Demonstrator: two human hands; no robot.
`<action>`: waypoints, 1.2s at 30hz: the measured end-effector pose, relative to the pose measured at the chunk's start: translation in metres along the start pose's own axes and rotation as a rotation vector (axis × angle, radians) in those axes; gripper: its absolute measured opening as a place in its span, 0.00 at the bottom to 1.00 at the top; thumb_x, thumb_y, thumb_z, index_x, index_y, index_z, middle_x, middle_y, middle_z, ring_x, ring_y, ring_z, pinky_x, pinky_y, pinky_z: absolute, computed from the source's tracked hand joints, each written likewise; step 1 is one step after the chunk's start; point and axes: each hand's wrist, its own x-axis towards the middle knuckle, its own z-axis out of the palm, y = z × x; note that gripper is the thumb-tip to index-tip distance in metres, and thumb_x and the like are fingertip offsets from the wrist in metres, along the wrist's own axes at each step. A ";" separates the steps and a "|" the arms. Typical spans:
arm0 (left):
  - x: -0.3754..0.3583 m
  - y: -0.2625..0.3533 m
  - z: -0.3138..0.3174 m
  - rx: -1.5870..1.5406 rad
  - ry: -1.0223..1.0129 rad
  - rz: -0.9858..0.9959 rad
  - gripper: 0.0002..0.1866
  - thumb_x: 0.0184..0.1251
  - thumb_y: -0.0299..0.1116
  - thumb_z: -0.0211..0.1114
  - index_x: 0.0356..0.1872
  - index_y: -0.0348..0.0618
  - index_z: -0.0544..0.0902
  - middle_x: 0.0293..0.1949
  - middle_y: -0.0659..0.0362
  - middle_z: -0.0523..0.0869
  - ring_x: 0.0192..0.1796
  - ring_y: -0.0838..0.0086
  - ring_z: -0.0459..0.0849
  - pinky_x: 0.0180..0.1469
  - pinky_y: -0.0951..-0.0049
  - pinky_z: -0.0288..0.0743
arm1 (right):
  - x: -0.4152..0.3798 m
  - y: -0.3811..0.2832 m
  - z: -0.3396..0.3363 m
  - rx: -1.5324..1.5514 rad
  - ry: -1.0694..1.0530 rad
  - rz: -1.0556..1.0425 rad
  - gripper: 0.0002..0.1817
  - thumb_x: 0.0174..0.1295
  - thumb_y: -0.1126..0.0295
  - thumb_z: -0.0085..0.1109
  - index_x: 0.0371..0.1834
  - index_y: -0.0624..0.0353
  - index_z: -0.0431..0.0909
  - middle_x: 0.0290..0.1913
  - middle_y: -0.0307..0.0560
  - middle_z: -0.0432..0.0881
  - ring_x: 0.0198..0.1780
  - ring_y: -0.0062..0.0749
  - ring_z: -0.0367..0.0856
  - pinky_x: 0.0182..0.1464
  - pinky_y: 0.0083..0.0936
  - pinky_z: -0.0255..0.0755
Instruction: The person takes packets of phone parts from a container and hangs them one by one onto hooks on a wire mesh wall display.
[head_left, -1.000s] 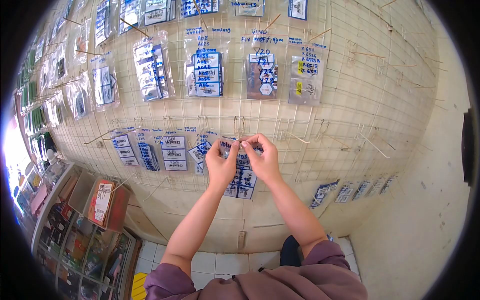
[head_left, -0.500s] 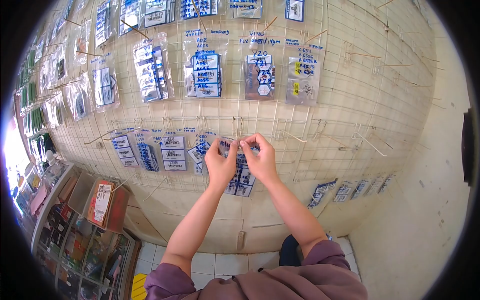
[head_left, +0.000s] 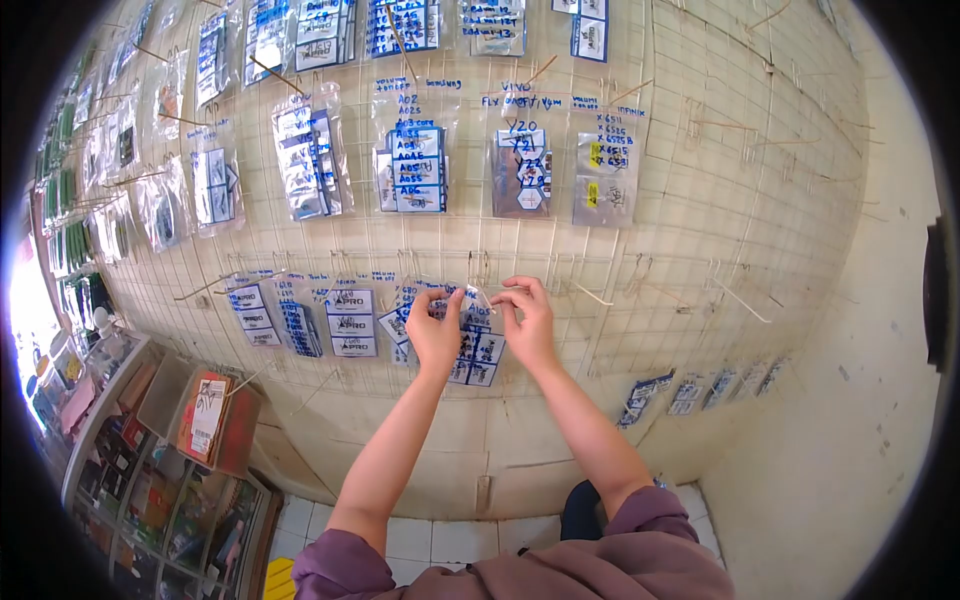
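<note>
A clear plastic bag [head_left: 484, 347] with blue handwriting and printed blue-and-white labels hangs between my hands at the lower row of the wire grid. My left hand [head_left: 436, 328] is closed at the bag's upper left edge, thumb and fingers pinched on the plastic. On the other side, my right hand [head_left: 527, 322] has its thumb and fingers curled together near the bag's top right and the tip of a pale metal hook [head_left: 482, 299]. What the right fingertips grip is too small to make out.
A wire grid [head_left: 560, 262] covers the wall, with jutting hooks. Labelled bags [head_left: 412, 170] hang above, and more bags [head_left: 353, 322] hang to the left. Small packets [head_left: 647, 397] hang lower right. A glass cabinet [head_left: 165, 490] with a box of papers [head_left: 212, 420] stands at left.
My hands have moved apart from where they met at the top of the bag. More of the bag's writing shows between them. The view has shifted slightly, so the wall appears lower.
</note>
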 end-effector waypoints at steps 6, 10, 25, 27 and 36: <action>0.012 -0.012 0.016 0.076 0.115 0.046 0.16 0.59 0.42 0.77 0.34 0.39 0.86 0.24 0.59 0.82 0.26 0.73 0.73 0.31 0.69 0.69 | 0.003 0.021 0.012 -0.207 -0.104 -0.006 0.22 0.54 0.88 0.56 0.51 0.56 0.86 0.54 0.47 0.76 0.48 0.39 0.79 0.51 0.34 0.72; 0.013 -0.016 0.018 0.082 0.122 0.094 0.15 0.60 0.40 0.76 0.36 0.38 0.86 0.32 0.55 0.86 0.31 0.67 0.79 0.38 0.66 0.74 | 0.006 0.030 0.021 -0.330 -0.117 -0.045 0.26 0.49 0.88 0.55 0.51 0.55 0.86 0.57 0.46 0.75 0.51 0.41 0.77 0.56 0.39 0.69; -0.049 0.012 -0.079 -0.008 0.076 0.242 0.06 0.66 0.21 0.65 0.43 0.36 0.82 0.43 0.52 0.86 0.46 0.61 0.85 0.50 0.66 0.76 | -0.046 -0.046 0.021 -0.310 -0.021 0.039 0.18 0.62 0.68 0.65 0.56 0.53 0.79 0.66 0.52 0.73 0.64 0.50 0.72 0.66 0.46 0.61; -0.062 0.023 -0.095 -0.040 0.071 0.242 0.06 0.66 0.18 0.63 0.42 0.35 0.82 0.43 0.52 0.86 0.47 0.61 0.85 0.51 0.67 0.77 | -0.048 -0.068 0.022 -0.208 -0.008 0.028 0.19 0.62 0.67 0.67 0.56 0.54 0.79 0.64 0.52 0.75 0.63 0.51 0.73 0.66 0.44 0.63; -0.117 0.070 -0.129 -0.249 -0.156 0.132 0.05 0.70 0.18 0.61 0.44 0.34 0.80 0.44 0.54 0.86 0.43 0.70 0.89 0.48 0.73 0.77 | -0.070 -0.143 -0.015 0.082 0.056 0.237 0.14 0.62 0.70 0.69 0.50 0.61 0.80 0.48 0.49 0.86 0.54 0.35 0.83 0.57 0.31 0.73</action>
